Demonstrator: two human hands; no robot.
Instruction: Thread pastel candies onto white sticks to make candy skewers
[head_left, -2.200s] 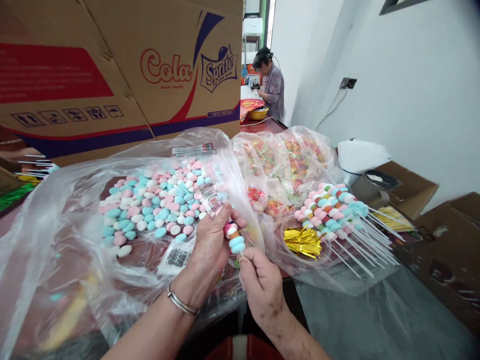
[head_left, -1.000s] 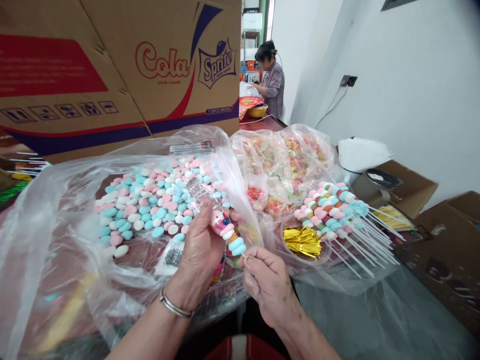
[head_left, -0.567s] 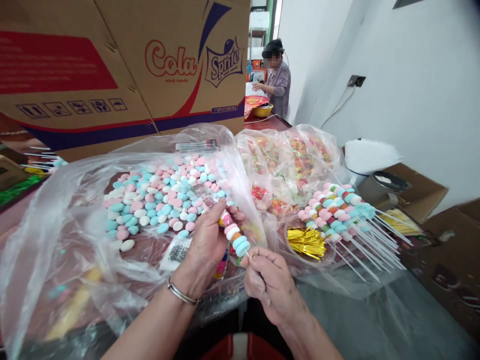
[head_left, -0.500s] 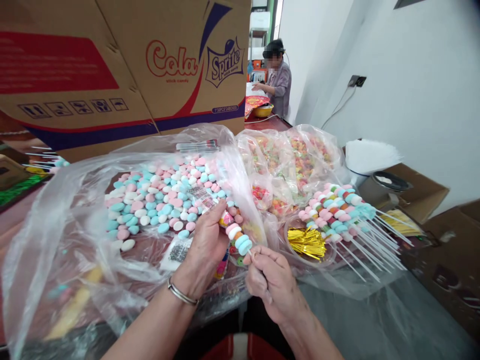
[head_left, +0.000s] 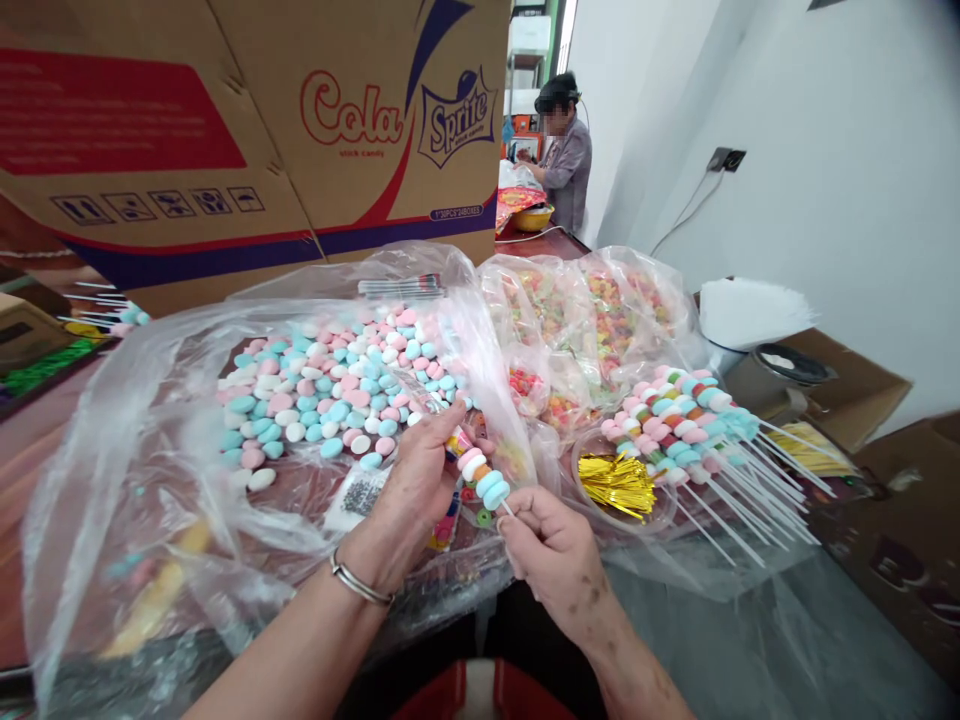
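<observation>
A glossy reddish desk (head_left: 37,445) stretches beneath everything; a flat-faced printed cardboard carton (head_left: 345,190) stands at the back; crinkled, see-through plastic sheeting (head_left: 105,410) surrounds a heap of smooth oval candies (head_left: 322,400); to the right lies a bundle of skewers (head_left: 675,425) with straight white stems; the left hand (head_left: 420,475) closes its grip round the upper part of a candy skewer (head_left: 480,475), while the right hand (head_left: 551,535) pinches its thin stick (head_left: 507,507); the skewer, stacked with rounded discs, is between both hands, its long axis slanting, stick end pointing right and towards the person.
</observation>
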